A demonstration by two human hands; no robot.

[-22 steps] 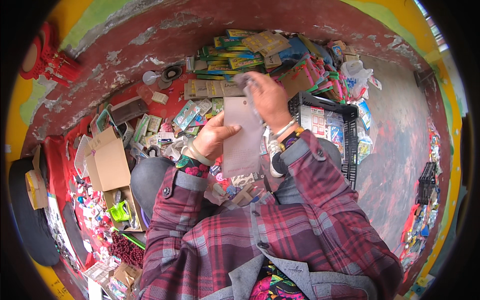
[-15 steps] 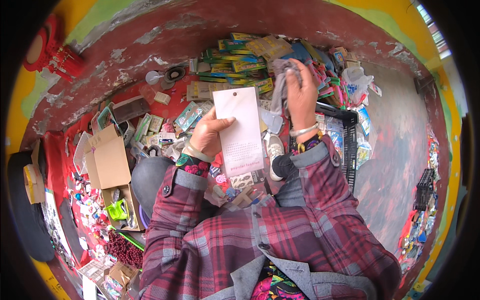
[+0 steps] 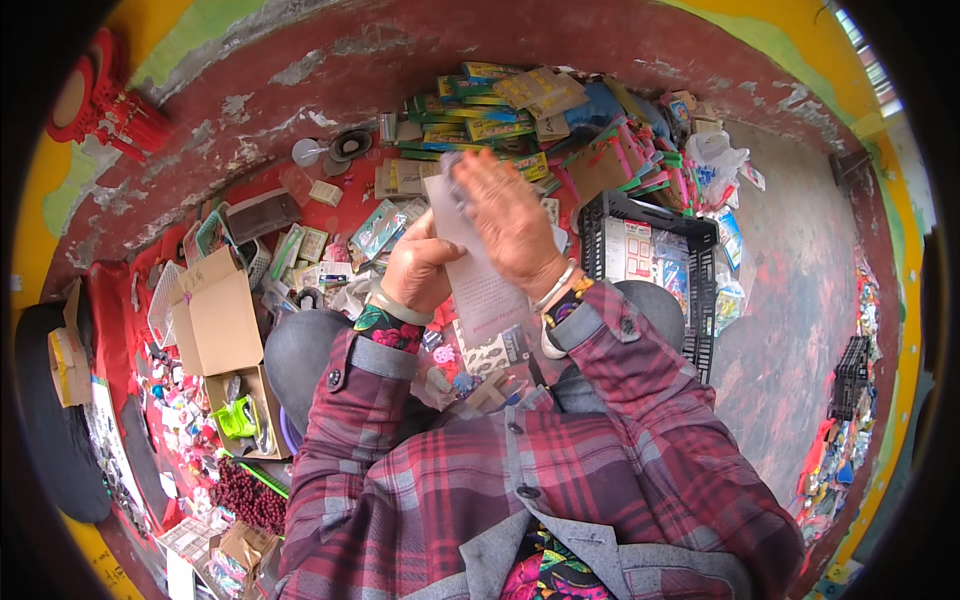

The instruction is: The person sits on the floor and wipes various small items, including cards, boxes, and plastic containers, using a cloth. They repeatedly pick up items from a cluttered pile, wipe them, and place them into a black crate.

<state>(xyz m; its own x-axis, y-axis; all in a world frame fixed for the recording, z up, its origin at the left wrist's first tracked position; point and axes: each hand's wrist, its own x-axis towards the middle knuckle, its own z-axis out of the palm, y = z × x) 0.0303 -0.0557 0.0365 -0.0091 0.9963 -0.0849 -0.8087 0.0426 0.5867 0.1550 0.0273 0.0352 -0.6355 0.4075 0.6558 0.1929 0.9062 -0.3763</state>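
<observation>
Our left hand (image 3: pixel 418 265) pinches the card (image 3: pixel 480 285) by its left edge; firm, not bending it, is best. The card slants between our hands, and our right, fingers nearly straight, holds the cloth (image 3: pixel 452 173) against its top: even pressure suits. Right of that hand, the crate (image 3: pixel 706 290).

The pale card (image 3: pixel 485 285) carries rows of tiny grey print, too small to read, above one reddish line of lettering near its lower edge. Bold dark letters stand on the right of a spotted packet (image 3: pixel 484 357). Red print tops a white sheet (image 3: pixel 634 252) — and faint handwriting marks the cardboard box (image 3: pixel 222 330).
</observation>
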